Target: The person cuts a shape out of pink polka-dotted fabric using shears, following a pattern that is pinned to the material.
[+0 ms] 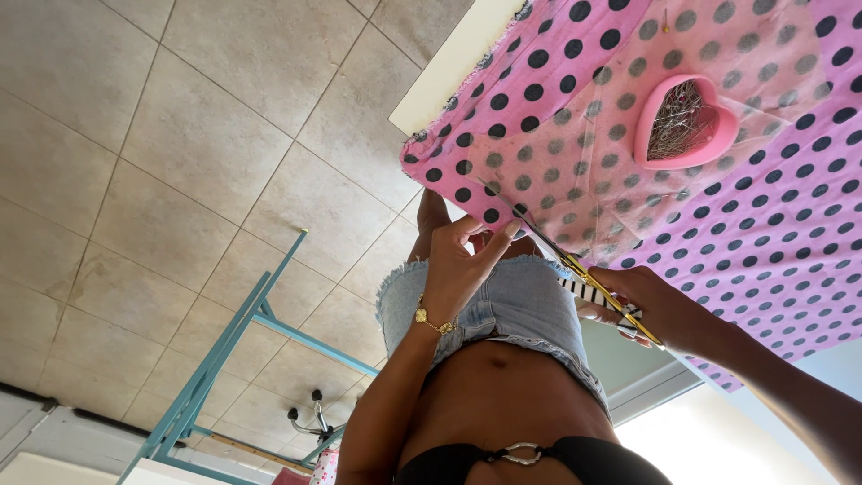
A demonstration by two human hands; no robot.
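The pink cotton fabric with black polka dots (772, 224) lies spread over the white worktop (449, 67), its frayed edge hanging at the worktop's near corner. A thin translucent pattern paper (611, 135) lies on top of it, dulling the dots to grey. Both look light, limp and easy to shift, so they likely need holding flat close beside the cut line rather than lifting.

The left hand (458, 269) sits at the near edge of the fabric, fingers curled and pinching or steadying the cloth just beside the blades; whether it truly grips is hard to tell. The right hand (655, 310) is closed through the black-and-white striped handles of a pair of scissors with gold-coloured blades (575, 265), which point into the fabric edge.

Count: one fabric piece, one paper sheet, one pair of scissors, one pink heart-shaped plastic dish (687, 121) holding many steel pins, resting on the fabric well back from the edge, and one single pin (665, 22) near the far side.
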